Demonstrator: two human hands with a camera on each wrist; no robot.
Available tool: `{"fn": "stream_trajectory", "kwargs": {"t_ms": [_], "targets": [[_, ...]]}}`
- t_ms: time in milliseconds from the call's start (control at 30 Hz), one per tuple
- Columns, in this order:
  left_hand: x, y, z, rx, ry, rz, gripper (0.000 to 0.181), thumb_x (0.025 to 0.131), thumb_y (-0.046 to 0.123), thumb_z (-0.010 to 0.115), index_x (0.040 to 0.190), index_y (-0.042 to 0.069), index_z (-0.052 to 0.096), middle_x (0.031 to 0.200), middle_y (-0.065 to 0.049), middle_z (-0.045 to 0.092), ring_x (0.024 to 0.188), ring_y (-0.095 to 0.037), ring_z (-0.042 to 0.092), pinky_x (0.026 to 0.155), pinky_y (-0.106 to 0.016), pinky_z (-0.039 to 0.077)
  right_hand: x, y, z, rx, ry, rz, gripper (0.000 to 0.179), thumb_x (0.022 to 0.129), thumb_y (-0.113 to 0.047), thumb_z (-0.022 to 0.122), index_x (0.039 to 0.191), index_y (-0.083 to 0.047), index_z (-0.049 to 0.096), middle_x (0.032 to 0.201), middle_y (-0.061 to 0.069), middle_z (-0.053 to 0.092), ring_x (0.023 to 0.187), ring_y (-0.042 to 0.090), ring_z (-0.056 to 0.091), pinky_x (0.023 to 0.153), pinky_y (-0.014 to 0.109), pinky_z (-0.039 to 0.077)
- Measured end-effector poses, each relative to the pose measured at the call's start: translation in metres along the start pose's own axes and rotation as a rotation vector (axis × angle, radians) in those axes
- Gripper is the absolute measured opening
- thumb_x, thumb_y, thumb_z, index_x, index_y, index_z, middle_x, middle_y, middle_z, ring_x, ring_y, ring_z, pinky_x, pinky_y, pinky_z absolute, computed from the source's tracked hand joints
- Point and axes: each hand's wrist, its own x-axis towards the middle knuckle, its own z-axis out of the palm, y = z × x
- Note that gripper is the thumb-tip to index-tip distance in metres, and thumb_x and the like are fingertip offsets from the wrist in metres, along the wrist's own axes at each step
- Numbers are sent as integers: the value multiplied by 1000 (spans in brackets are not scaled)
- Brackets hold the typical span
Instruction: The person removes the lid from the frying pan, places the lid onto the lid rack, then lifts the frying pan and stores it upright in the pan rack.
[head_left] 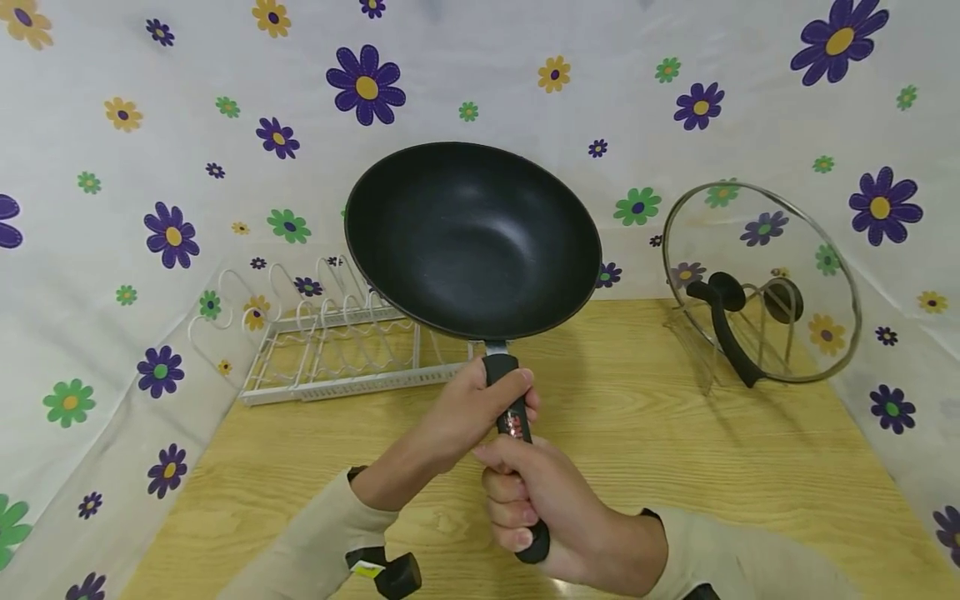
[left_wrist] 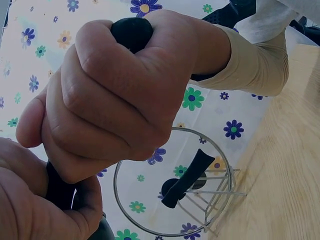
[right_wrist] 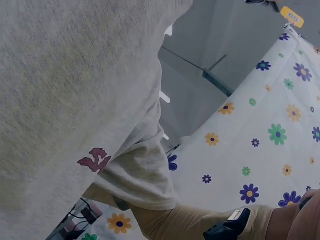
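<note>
A black wok (head_left: 472, 242) is held up over the table in the head view, its dark inside facing me. My left hand (head_left: 465, 404) grips the black handle (head_left: 516, 423) close to the pan, thumb lying along the top. Lower down, my right hand (head_left: 551, 508) wraps its fingers round the end of the same handle. The left wrist view shows the right fist (left_wrist: 110, 95) from close by, with the handle's butt (left_wrist: 132, 34) poking out of it. Part of the left hand (left_wrist: 35, 200) appears below that fist.
A white wire dish rack (head_left: 360, 383) stands at the back left, partly behind the wok. At the back right, a glass lid with a black handle (head_left: 723, 329) leans upright in a small wire stand (head_left: 705, 367). Flowered sheets (head_left: 480, 67) enclose the wooden table (head_left: 337, 467).
</note>
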Motion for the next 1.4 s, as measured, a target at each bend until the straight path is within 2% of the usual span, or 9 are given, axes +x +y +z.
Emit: {"fn": "stream_trajectory", "kwargs": {"t_ms": [333,600,933,1400], "targets": [[-3,7,-12,64,13,-5,21,106,15,51,97,-3,59,82,-2,66,77,-14,65,74,-24,51,10,-1,4,-1,-33,13,30,96,-14,51,72,-18,34,51,-12,30,40,0,26,39,13,29],[-9,15,-24,118,11,5,22,106,15,50,95,-2,59,82,-4,66,78,-17,65,74,-26,53,18,-1,8,24,-131,5,32,97,-14,49,69,-19,35,50,-13,33,39,-1,29,39,13,30],[-15,26,-36,195,28,-21,23,106,15,50,94,-2,59,79,-2,65,74,-16,62,70,-26,52,29,1,14,48,-238,4,38,99,-14,44,63,-21,34,49,-14,31,38,-1,28,40,13,29],[-24,42,-54,311,99,-27,24,104,15,51,89,-1,61,80,-6,68,73,-18,64,68,-27,51,46,1,28,67,-304,35,40,99,-16,42,61,-22,32,48,-14,30,38,-2,27,40,13,25]]}}
